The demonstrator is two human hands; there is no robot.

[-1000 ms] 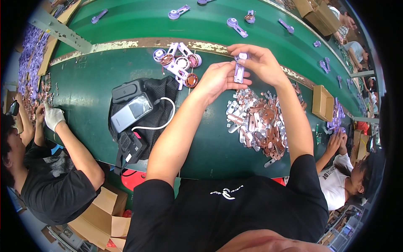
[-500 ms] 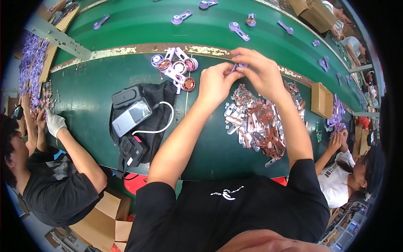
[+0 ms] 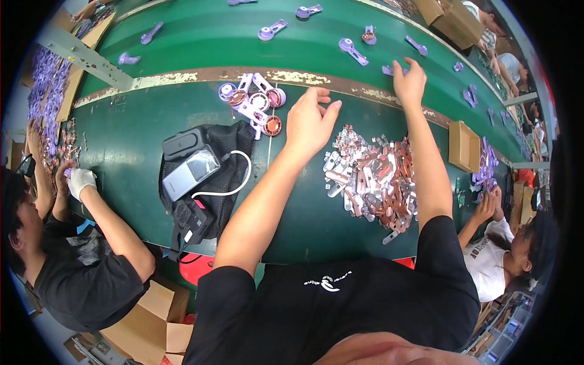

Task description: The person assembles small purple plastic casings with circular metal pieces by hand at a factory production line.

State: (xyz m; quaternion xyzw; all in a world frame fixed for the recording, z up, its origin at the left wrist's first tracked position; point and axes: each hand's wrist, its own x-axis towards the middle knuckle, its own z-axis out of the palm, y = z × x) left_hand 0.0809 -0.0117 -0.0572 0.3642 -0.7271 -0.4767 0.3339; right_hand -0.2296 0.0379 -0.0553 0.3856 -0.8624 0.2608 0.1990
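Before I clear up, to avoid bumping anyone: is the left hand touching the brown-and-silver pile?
Apart: the head view shows green tabletop between the left hand and brown-and-silver pile.

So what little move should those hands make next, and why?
Probably the left hand should reach for a piece from the purple cluster. That hand looks open and empty, and the cluster lies just to its left. The right hand is out over the green belt, beside a loose purple part, so it seems less handy.

Smooth plastic parts [image 3: 250,111], glossy piled pieces [image 3: 380,182], cloth mesh bag [image 3: 229,137]
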